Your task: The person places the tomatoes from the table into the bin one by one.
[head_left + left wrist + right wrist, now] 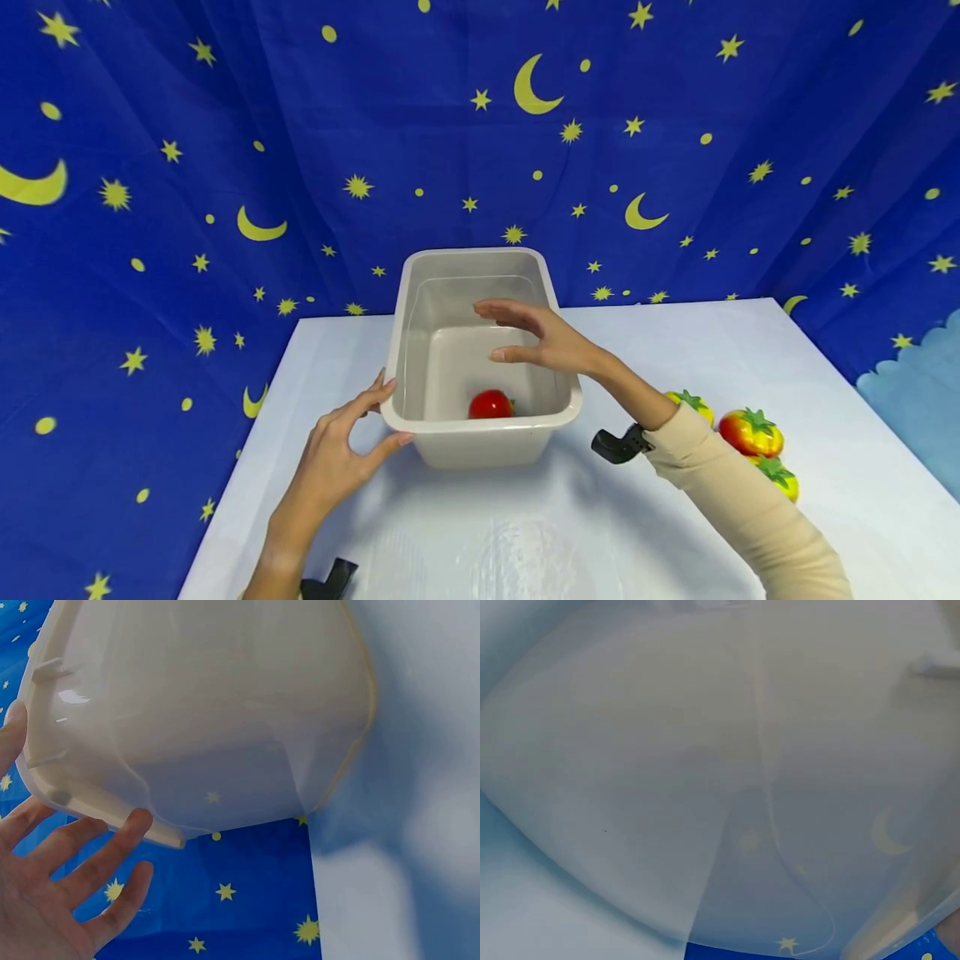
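Note:
A light grey plastic bin (480, 446) stands on the table, seen from above in the head view. Inside, near its front wall, lies a red toy tomato (490, 404). My left hand (337, 454) holds the bin's near left corner, thumb on the front rim and index finger on the left rim. In the left wrist view the other fingers (101, 862) spread beside the rim. Over the bin's right side hovers my right hand (543, 337), thumb apart from the fingers, holding nothing. The bin's outer wall (667, 750) fills most of the right wrist view.
Three red-and-yellow toy tomatoes (752, 432) with green tops sit on the white table (840, 417), right of the bin and partly behind my right forearm. A blue curtain (420, 125) with yellow stars and moons hangs behind the table.

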A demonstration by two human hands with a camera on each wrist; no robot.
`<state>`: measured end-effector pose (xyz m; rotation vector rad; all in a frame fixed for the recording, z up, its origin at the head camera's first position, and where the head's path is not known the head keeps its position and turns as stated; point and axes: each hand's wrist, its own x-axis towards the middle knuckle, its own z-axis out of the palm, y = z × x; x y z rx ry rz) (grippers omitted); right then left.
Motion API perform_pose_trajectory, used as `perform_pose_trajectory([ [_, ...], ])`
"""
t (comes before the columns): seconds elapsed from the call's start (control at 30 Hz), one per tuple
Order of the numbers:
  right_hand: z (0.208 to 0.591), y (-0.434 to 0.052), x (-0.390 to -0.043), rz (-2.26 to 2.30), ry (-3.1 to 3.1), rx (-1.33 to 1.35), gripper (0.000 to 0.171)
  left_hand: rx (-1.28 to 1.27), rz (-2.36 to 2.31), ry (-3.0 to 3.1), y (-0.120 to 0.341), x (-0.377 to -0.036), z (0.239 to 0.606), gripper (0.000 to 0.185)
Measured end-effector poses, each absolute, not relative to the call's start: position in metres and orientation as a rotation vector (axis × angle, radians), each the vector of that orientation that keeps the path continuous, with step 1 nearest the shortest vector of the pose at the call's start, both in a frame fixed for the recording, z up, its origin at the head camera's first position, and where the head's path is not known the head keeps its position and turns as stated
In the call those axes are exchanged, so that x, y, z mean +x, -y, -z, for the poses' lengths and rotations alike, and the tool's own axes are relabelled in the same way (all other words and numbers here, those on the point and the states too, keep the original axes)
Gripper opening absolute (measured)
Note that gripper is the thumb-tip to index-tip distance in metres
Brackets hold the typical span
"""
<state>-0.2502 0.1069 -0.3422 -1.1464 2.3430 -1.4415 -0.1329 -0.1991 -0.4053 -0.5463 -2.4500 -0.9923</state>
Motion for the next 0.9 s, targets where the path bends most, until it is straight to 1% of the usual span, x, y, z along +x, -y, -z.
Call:
perform_pose_trajectory([
  [0.43,0.342,-0.112,-0.252,1.505,-2.313,-1.190,0.060,-0.567,1.001,2.439,0.199,-0.133,0.405,0.066],
  [0.9,0.339,-0.123,-0.249,1.548,-2.348,-1.158,0.059,-0.558,0.993,2.459,0.200,-0.133,0.404,0.066],
])
